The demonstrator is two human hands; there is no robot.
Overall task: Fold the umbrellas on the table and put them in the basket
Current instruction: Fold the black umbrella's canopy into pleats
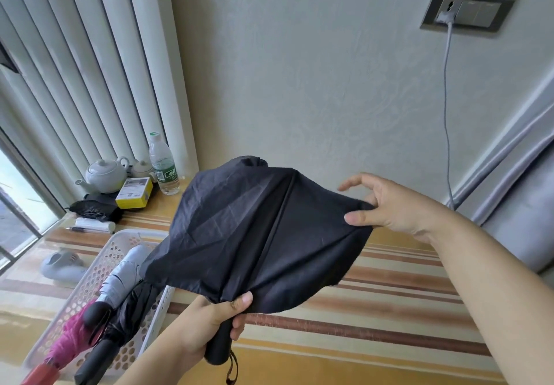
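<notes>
Three folded umbrellas (99,303) fill the white perforated plastic basket (90,267); the collapsed black fabric umbrella (254,234), handle gripped in the left hand (209,321) and canopy edge pinched out by the right hand (386,205), awaits pleating.

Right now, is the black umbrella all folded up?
No. The black fabric umbrella hangs loose and spread while the right hand pinches its edge.

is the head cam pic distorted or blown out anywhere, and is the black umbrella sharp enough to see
Head view: wide-angle bending curves the curtain folds and wall edges; the window at left is overexposed; the black umbrella is in focus, its creases and seam visible, though its dark fabric hides finer detail.
</notes>
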